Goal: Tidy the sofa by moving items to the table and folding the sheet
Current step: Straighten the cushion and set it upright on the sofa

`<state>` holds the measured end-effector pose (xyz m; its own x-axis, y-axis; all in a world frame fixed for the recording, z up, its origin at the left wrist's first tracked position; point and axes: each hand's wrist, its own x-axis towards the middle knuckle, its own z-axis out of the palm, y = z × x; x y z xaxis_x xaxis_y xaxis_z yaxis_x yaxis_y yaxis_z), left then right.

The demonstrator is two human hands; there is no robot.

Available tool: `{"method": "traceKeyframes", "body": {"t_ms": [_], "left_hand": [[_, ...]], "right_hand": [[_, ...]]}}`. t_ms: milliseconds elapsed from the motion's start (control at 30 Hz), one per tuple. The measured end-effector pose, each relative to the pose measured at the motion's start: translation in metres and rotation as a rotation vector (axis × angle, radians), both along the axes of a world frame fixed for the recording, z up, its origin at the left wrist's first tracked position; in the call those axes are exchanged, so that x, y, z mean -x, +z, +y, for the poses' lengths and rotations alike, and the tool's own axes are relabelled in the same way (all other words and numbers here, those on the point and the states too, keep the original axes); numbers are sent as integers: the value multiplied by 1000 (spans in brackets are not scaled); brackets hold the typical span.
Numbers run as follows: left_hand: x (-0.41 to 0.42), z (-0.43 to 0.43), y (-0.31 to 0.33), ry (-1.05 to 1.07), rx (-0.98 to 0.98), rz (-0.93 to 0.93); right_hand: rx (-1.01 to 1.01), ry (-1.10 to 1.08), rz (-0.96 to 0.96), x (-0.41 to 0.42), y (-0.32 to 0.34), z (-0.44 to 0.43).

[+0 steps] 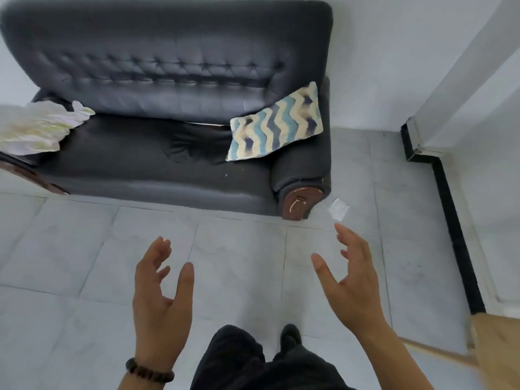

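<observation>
A person stands on a floor of pale tiles (239, 249) and looks down at a dark grey sofa (168, 80) with a buttoned back. Both hands are held out in front, above the floor and well apart from the sofa. The left hand (160, 299) is empty, with its fingers spread and a little curled, and a dark bead bracelet (149, 374) sits on its wrist. The right hand (351, 280) is empty too, fingers spread wide. A cushion (275, 122) with wavy blue and cream stripes leans in the right corner of the seat, against the armrest. A crumpled pale sheet (36, 125) lies bunched at the left end of the sofa. A small white scrap, maybe paper (338, 209), lies on the floor just beside the sofa's brown wooden foot (301, 201). A bit of a light wooden table (498, 347) shows at the bottom right.
</observation>
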<state>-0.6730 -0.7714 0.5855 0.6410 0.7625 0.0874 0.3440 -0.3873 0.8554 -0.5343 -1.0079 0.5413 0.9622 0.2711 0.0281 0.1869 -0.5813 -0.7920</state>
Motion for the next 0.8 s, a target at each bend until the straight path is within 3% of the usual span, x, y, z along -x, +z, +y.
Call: {"method": "traceKeyframes", "body": {"t_ms": [200, 467, 800], "left_hand": [[-95, 88, -24, 60, 25, -24], [-266, 208, -21, -130, 16, -34], [-468, 244, -48, -308, 34, 33]], "right_hand": [[19, 47, -48, -106, -7, 98], [30, -110, -66, -222, 10, 198], [7, -259, 66, -374, -32, 229]]}}
